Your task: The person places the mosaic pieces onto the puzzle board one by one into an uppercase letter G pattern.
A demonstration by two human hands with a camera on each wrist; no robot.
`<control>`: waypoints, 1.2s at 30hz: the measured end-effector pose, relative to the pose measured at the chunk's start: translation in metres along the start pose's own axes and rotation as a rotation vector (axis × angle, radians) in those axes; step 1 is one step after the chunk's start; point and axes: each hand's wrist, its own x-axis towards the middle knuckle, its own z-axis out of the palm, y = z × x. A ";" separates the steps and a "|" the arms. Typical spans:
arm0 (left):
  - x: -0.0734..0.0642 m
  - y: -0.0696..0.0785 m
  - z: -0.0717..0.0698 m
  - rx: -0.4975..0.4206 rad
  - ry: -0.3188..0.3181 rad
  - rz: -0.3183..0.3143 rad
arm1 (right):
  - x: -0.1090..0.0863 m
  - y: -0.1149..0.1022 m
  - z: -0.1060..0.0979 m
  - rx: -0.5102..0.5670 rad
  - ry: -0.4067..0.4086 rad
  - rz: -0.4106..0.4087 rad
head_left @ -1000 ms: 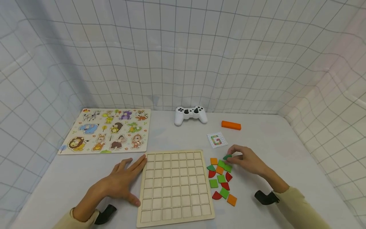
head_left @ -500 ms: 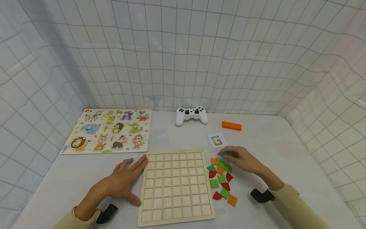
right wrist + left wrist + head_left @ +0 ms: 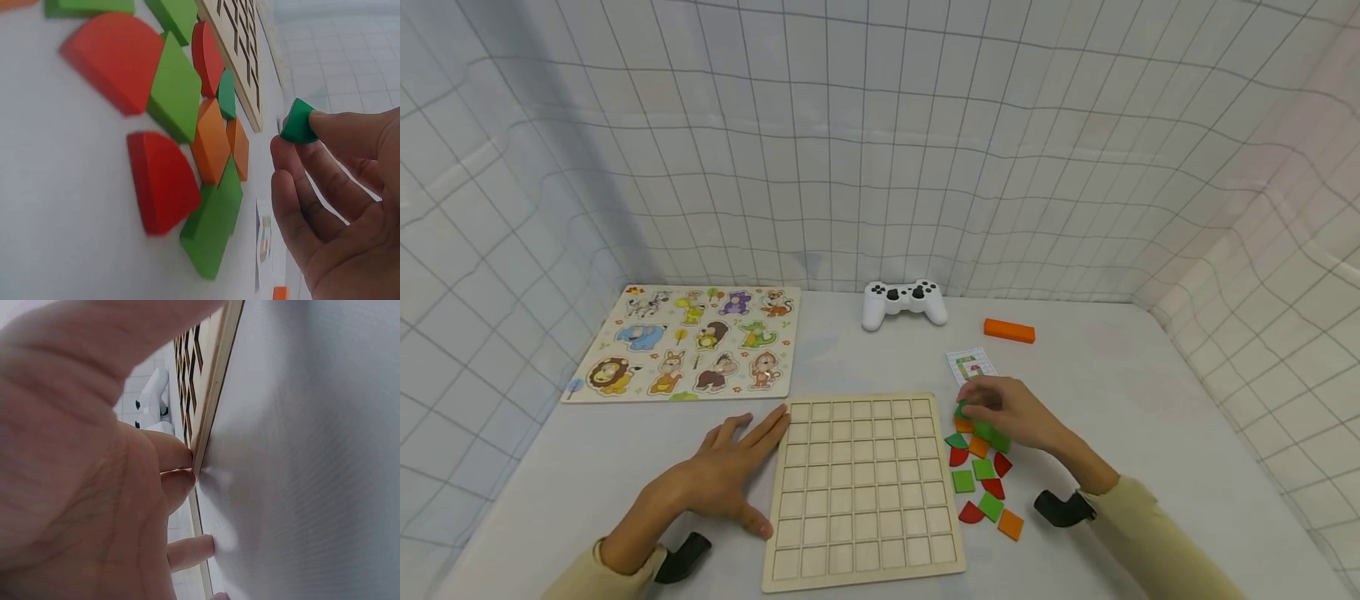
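1. Head view: right hand (image 3: 1015, 414) held a small dark green piece (image 3: 960, 410), pinched between thumb and fingers, over the far end of a loose cluster of red, orange and light green pieces (image 3: 983, 470).
2. Head view, key relation: grid board (image 3: 867, 504) lay left of that pinch and mostly nearer the person. Its far right corner was close to the held piece, with a gap between. Right hand was much the nearer to that corner; left hand (image 3: 722, 475) lay along the opposite rim, fingers spread and fairly straight, thumb lower down.
3. Head view, surroundings: pattern card (image 3: 970, 362) sat just beyond the right hand, its near part covered. White controller (image 3: 904, 304) and orange bar (image 3: 1010, 331) stood farther back, animal puzzle (image 3: 683, 343) far left, all on the white tabletop (image 3: 1112, 392).
4. Left wrist view: two fingertips met the board's rim. Another finger reached past it; whether it touched board or tabletop could not be told. Thumb tip was cut off at the top.
5. Right wrist view: green piece was clear of the tabletop, one pointed corner showing. Thumb hid part of it, so full outline and long axis could not be read. Card too slanted to make out its pattern.
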 end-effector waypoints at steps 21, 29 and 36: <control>0.000 0.000 0.000 -0.007 -0.005 -0.023 | 0.040 -0.036 0.039 0.035 -0.076 -0.133; 0.000 0.000 0.000 -0.020 -0.002 -0.019 | 0.057 -0.046 0.053 -0.024 -0.126 -0.133; 0.000 0.000 0.001 -0.025 -0.006 -0.018 | 0.065 -0.051 0.061 -0.063 -0.163 -0.131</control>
